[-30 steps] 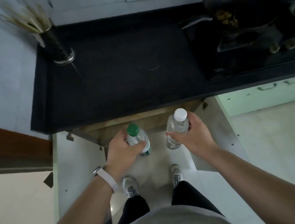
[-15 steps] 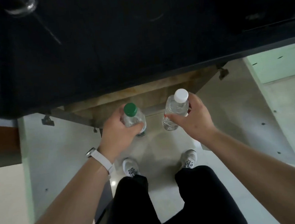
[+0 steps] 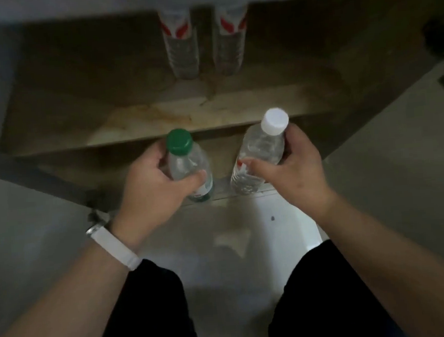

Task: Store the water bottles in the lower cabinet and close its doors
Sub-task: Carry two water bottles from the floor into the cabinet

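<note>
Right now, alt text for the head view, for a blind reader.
At an open lower cabinet, the left hand grips a green-capped bottle and the right hand a white-capped bottle. Two red-labelled bottles stand at its back.

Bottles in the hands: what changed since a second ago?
The head dipped, so the counter left view and the open cabinet now fills it, showing the back bottles standing deep inside. Both hands came down toward its front edge. Unchanged: the left hand still grips the green-capped bottle, the right hand the white-capped bottle. Nothing was let go.
</note>
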Available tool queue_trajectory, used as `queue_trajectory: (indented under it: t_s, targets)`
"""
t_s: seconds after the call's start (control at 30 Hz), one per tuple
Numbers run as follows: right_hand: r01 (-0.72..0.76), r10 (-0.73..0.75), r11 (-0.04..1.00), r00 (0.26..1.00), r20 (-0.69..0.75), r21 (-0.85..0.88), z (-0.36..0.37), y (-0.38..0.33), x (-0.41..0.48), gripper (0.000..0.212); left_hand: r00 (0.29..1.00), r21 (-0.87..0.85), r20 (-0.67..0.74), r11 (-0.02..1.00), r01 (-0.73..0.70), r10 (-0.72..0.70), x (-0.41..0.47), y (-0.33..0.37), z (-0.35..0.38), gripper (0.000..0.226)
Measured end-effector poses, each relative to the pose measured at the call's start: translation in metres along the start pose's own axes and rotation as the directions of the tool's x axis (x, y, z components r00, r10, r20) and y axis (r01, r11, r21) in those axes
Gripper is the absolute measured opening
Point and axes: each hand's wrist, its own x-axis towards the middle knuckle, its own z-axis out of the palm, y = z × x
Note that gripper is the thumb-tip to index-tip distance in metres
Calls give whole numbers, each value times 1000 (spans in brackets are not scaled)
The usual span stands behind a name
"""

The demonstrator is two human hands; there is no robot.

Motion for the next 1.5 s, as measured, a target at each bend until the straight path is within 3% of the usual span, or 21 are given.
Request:
queue_trajectory:
  t_s: [0.13,0.23,0.6,0.77,0.97,1.2,1.33,1.5]
  targets:
    - [122,-122,993,992,16,8,15,26,13,67,990,-65,-69,989,-129,125,16,-35,15,55]
    - [188,-188,980,982,9,61,20,29,18,64,978,-91,-80,975,-201,194,26,-45,14,50]
    - [351,-358,911,934,-10,217,20,-46,52,47,874,-26,-207,891,-454,439,59,9,-47,33]
    - [385,-377,887,923,-79,255,32,-80,77,46,860,-54,-276,886,-460,430,82,29,-61,26]
    - [352,-338,894,936,-98,277,51,-99,104,48,885,-206,-362,901,-382,293,113,29,-65,30]
    - [315,-305,919,949,-78,236,76,-94,125,58,892,-122,-347,929,-350,291,139,17,-62,30]
    - [297,-306,929,952,9,221,82,-84,126,58,889,-133,-373,933,-334,265,141,4,-64,46]
    - [273,-285,955,954,93,117,90,-39,121,68,913,-63,-296,948,-312,281,135,-28,-59,72]
